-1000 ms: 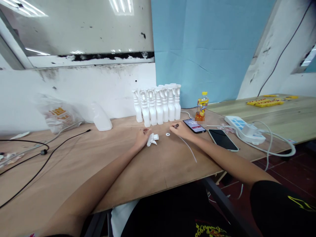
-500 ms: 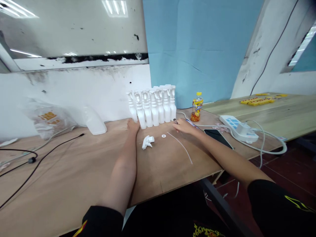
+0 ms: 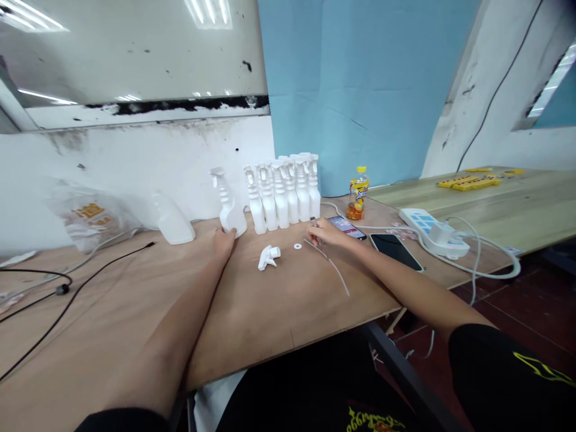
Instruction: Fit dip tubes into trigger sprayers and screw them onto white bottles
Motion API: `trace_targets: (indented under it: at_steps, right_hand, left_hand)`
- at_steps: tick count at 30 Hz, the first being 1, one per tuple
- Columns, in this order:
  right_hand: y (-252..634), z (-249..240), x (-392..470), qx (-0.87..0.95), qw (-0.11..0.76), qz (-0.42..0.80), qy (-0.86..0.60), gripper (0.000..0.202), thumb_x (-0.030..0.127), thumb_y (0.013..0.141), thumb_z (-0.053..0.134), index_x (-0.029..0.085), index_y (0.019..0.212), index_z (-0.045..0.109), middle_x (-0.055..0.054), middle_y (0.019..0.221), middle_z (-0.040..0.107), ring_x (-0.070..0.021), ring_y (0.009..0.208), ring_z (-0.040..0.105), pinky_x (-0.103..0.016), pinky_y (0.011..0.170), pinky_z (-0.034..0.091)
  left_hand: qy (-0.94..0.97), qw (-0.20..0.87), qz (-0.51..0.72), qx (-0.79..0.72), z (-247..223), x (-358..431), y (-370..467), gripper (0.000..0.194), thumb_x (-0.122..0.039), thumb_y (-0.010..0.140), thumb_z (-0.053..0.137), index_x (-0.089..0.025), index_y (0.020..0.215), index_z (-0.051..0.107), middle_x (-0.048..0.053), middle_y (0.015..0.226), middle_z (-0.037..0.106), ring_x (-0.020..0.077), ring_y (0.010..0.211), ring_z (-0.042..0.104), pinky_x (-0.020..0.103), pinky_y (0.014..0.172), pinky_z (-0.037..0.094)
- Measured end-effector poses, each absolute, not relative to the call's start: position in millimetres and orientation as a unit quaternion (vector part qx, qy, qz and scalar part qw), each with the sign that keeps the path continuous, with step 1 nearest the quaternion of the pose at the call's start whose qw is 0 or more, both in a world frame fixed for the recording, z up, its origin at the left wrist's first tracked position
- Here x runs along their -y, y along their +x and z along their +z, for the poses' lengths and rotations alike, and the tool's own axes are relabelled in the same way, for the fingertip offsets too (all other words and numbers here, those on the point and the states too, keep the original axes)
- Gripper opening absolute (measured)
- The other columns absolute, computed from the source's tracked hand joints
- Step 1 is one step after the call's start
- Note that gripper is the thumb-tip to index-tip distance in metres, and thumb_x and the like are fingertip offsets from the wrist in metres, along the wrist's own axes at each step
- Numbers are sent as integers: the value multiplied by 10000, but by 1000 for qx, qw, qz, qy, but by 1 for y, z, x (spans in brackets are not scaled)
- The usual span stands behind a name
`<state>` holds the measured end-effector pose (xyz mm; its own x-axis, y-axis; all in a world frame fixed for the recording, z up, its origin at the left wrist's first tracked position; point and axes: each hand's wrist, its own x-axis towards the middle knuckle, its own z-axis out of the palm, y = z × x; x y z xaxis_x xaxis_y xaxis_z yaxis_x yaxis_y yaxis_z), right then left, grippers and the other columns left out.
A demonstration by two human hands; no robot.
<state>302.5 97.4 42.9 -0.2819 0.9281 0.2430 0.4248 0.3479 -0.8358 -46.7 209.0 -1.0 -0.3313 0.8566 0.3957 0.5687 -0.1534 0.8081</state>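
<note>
Across the worktop (image 3: 261, 312), seen from the head view, your left hand (image 3: 224, 243) grips a spray bottle (image 3: 231, 213) low down, fingers closed against its base. The bottle stands a little apart from the row (image 3: 281, 204) of like ones, just to their left, with its own trigger head on. Your right hand (image 3: 321, 233) is bent shut around a slim piece (image 3: 314, 221), which pokes up past the fingers; it is too small and blurred to name.

The step in hand looks to be the handling of that one bottle, with the right hand busy on its own small item. By my judgement, any move from here calls for you to keep a firm hold low on the bottle, since so tall a shape could tip, and to watch the loose parts between your hands.

Those parts lie nearer to you than the row: a sprayer (image 3: 269, 257) on its side, then a white ring (image 3: 297, 246), both between the two hands and touched by neither. A thin tube (image 3: 339, 276) starts near your right hand and curves toward the worktop's front edge. Well to the left of your left hand stands a bare bottle (image 3: 173, 219) with no trigger head.
</note>
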Motion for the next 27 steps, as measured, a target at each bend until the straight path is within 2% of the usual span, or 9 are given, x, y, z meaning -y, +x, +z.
trace_targets:
  at_steps: [3,5,10,12,16,20,22,25,27]
  right_hand:
    - [309,36,-106,704,428,325,-465,219,201,729,569,169,513,559,18,392,541,-83,319,424,-207,364,285]
    - [311,34,-110,685,464,331,-453,212,227,742,593,173,541,553,25,410,537,-83,329,439,-210,373,295]
    - [303,40,-107,649,522,393,-389,274,433,815,619,159,806,637,-6,622,609,-100,438,510,-238,431,359]
    - [297,44,-101,641,529,420,-366,353,491,807,665,154,909,660,9,666,570,-72,440,441,-233,426,300]
    - [291,47,-91,630,525,462,-338,416,499,766,763,148,976,686,47,658,450,-36,449,279,-241,435,167]
    - [289,46,-88,613,517,518,-298,422,442,775,794,156,1069,694,45,700,443,-27,458,258,-249,448,131]
    - [289,46,-88,604,520,533,-283,403,423,765,808,164,1048,685,40,720,460,-22,455,265,-244,445,121]
    - [287,47,-87,590,530,541,-278,360,445,732,827,174,856,625,36,706,493,-21,439,270,-233,436,134]
    - [285,48,-86,585,534,542,-281,404,481,720,824,184,752,553,37,674,501,-26,430,276,-230,432,159]
  left_hand:
    - [543,211,579,-570,-6,-169,-67,429,-445,829,671,-171,1149,589,126,1154,677,284,1081,647,420,929,525]
    - [540,256,615,-514,-6,-141,-78,484,-501,812,638,-197,1179,554,100,1177,674,261,1057,657,380,857,552]
    - [537,347,648,-415,11,-94,-79,542,-585,754,661,-187,1118,607,85,1046,681,233,860,661,290,629,529]
    - [529,394,654,-371,19,-85,-72,517,-548,749,698,-173,1102,644,77,986,675,212,798,641,264,583,492]
    - [521,449,662,-298,24,-76,-59,406,-446,762,734,-171,1057,686,58,937,673,194,775,623,255,587,467]
    - [540,452,638,-312,21,-72,-55,391,-462,753,727,-165,1004,686,41,868,658,179,719,601,256,574,440]
    - [554,460,614,-324,20,-70,-54,401,-479,733,738,-163,974,681,20,795,628,155,649,563,244,537,406]
    - [573,474,580,-334,18,-66,-53,420,-486,697,769,-157,943,682,8,732,604,142,592,533,236,502,372]
    - [586,483,556,-339,17,-63,-53,432,-491,693,780,-157,951,688,13,731,614,152,592,549,242,503,385]
